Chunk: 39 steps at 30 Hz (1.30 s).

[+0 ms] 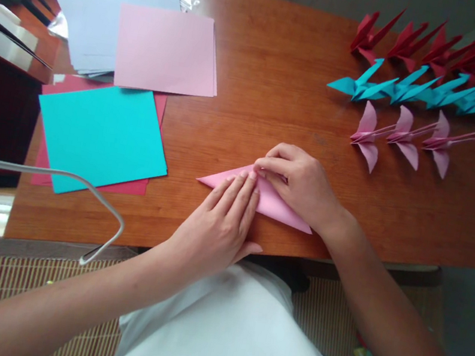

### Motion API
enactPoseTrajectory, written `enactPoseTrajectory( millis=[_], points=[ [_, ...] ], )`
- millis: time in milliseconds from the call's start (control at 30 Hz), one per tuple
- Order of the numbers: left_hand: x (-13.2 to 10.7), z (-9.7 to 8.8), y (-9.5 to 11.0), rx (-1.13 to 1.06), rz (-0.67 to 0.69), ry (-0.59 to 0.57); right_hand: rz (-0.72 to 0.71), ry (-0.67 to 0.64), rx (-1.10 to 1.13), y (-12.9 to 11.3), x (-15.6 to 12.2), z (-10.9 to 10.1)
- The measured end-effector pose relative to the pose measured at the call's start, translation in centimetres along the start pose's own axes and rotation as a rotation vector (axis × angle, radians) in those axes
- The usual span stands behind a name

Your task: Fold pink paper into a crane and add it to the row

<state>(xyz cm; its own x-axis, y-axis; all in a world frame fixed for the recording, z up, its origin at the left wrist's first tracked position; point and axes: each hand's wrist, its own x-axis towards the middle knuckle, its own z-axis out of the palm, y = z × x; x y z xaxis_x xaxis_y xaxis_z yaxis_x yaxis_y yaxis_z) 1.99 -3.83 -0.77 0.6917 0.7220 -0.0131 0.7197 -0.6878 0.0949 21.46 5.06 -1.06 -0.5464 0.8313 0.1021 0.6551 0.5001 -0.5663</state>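
A pink sheet of origami paper (281,205), folded into a long triangle, lies on the wooden table near its front edge. My left hand (226,218) rests flat on the paper's left part, fingers stretched out and thumb apart. Thumb and fingertips of my right hand (295,175) pinch the paper's upper edge near the middle, right beside my left fingertips. One pointed corner sticks out to the left of my left hand, and another shows below my right wrist. The fingers cover the middle of the paper.
Stacks of grey paper (94,26), pink paper (167,51), turquoise paper (103,137) and red paper (42,160) lie at the left. Rows of folded red cranes (408,45), turquoise cranes (373,90) and pink cranes (367,136) stand at the back right. A white cable (115,218) crosses the left front corner.
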Motion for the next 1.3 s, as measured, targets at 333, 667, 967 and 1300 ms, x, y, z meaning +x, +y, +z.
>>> enactPoseTrajectory(
  millis=[333,667,967,1300],
  points=[
    [-0.6,-0.1,-0.1,-0.032,0.022,-0.007,0.008,-0.002,0.008,0.0,0.0,-0.1],
    [-0.8,0.5,0.0,-0.095,-0.001,-0.002,0.012,-0.008,0.013,-0.1,0.0,-0.1],
    [-0.9,0.7,0.1,-0.12,-0.016,0.004,0.028,0.009,0.027,-0.1,0.1,-0.1],
    [-1.4,0.0,-0.3,-0.14,-0.06,-0.041,0.028,0.015,0.037,-0.1,0.1,-0.1]
  ],
)
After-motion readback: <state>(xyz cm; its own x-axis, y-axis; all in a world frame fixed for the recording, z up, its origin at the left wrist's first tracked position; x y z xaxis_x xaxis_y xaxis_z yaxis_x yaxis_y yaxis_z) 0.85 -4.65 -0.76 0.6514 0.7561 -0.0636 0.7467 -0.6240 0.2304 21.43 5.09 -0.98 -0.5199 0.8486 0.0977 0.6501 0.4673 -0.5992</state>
